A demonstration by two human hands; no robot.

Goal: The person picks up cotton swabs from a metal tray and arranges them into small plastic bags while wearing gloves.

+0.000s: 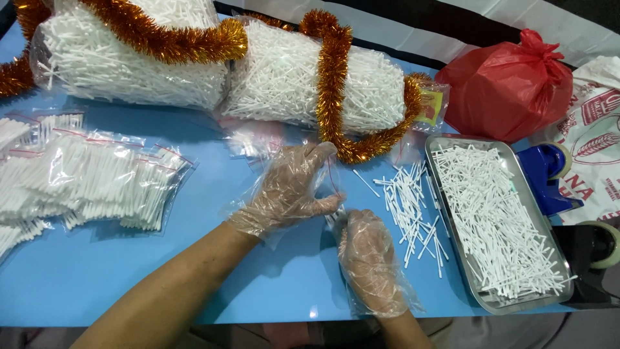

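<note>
Left hand [287, 190]: gloved, pinching a small clear bag [326, 178] by its mouth.
Right hand [369, 258]: closed, probably on a few white sticks [336, 218] — partly hidden.
Nearby: loose sticks [410, 207] on blue surface [194, 258]; tray [497, 300] beside.
Risk: slick gloves — sticks could slip and scatter.

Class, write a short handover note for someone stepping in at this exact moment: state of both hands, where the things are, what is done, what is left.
Left hand, gloved, holds open a small clear bag at its mouth.
Right hand, gloved, pinches a few white sticks at the bag's opening.
Loose white sticks lie on the blue table to the right of the hands; more fill the metal tray.
Done: filled small bags piled at the left.
Left: the loose sticks, the tray's sticks, and two big bags of sticks wrapped in tinsel at the back.
</note>
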